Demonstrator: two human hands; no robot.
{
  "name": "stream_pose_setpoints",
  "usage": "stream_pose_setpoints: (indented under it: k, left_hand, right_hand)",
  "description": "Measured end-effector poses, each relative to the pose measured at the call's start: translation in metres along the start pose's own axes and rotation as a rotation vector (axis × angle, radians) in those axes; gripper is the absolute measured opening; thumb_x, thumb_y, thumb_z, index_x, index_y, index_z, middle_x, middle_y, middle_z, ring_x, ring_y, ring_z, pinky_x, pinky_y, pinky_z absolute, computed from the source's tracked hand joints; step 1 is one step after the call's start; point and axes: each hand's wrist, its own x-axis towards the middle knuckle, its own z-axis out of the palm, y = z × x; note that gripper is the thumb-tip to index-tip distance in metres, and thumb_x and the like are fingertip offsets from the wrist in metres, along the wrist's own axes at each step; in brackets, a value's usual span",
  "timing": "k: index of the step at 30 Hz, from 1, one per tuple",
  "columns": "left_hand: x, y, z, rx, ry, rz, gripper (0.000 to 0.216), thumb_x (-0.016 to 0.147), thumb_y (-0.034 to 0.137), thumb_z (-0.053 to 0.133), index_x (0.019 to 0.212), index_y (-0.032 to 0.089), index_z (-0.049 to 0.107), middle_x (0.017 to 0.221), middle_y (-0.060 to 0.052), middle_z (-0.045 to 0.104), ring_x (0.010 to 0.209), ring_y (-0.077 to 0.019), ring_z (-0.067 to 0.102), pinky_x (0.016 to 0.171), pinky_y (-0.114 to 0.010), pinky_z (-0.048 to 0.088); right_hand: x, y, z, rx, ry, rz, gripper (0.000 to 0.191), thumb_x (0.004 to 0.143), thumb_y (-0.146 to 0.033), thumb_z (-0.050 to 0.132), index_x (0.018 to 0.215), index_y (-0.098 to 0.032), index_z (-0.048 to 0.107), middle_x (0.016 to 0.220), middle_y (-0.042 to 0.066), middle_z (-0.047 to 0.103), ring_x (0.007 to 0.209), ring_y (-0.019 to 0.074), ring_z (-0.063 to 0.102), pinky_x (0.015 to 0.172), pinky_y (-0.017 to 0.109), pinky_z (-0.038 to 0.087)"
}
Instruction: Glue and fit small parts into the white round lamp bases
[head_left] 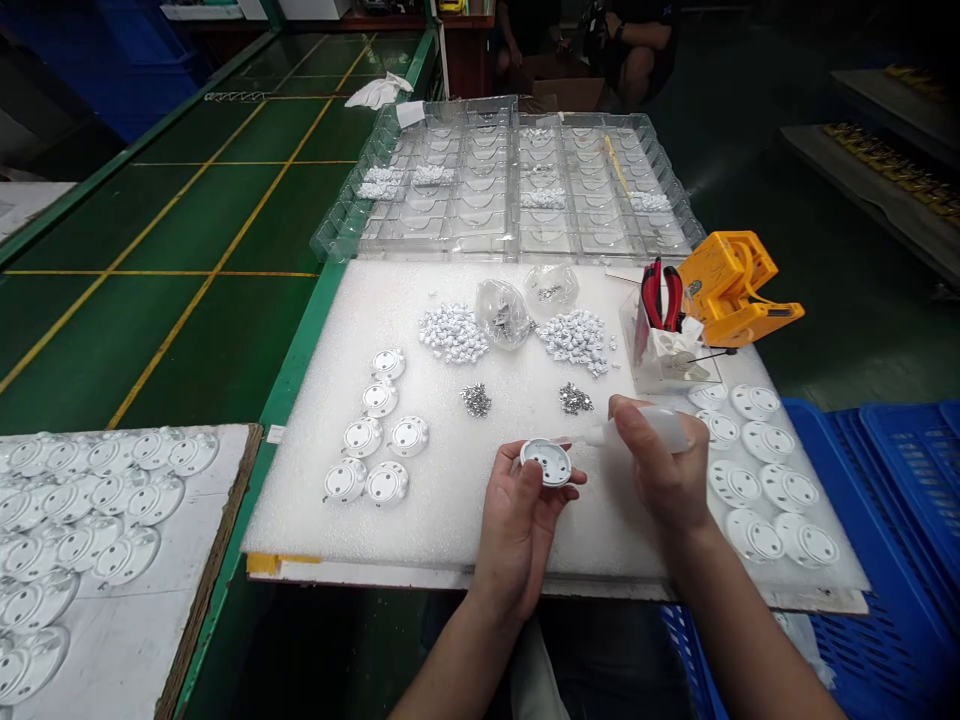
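Note:
Between the thumb and fingers of my left hand [517, 520] is a round white plastic part [546, 463], its hollow face with dark holes turned up. My right hand [664, 465] is closed around a translucent squeeze bottle [664, 428]. The bottle lies tilted almost level, and its thin nozzle points left at the part's rim; whether it touches cannot be made out. Beyond my hands lie two small heaps of shiny metal pieces [576, 398] and two piles of small white pieces [454, 333] on the white foam sheet [450, 540].
More round white parts stand in groups at left [363, 437] and right [766, 440]. Clear bags [504, 315] lie mid-sheet. A box with red-handled pliers [661, 297] stands by a yellow holder [739, 290]. Clear trays [487, 190] line the back; blue crates [900, 500] flank the right.

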Motion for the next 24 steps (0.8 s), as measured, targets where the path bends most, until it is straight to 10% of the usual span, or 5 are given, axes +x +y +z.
stream_pose_setpoints:
  k: [18, 24]
  left_hand:
    - [0.001, -0.001, 0.000, -0.050, -0.027, 0.004, 0.044, 0.078, 0.046, 0.088, 0.097, 0.017, 0.063, 0.103, -0.004, 0.076, 0.080, -0.0114, 0.073, 0.077, -0.023, 0.055]
    - [0.002, 0.000, 0.000, -0.072, -0.035, 0.002, 0.044, 0.076, 0.045, 0.089, 0.097, 0.016, 0.063, 0.106, -0.005, 0.077, 0.079, -0.0112, 0.073, 0.074, -0.022, 0.055]
  right_hand:
    - [-0.001, 0.001, -0.001, -0.015, -0.007, -0.015, 0.054, 0.094, -0.049, 0.068, 0.057, -0.022, 0.039, 0.053, -0.005, 0.031, 0.047, 0.0095, 0.030, 0.046, 0.030, 0.022]
    - [0.007, 0.007, 0.002, 0.314, 0.169, 0.047, 0.053, 0.087, -0.061, 0.071, 0.061, -0.022, 0.048, 0.059, -0.004, 0.036, 0.054, 0.0120, 0.037, 0.051, 0.030, 0.029]
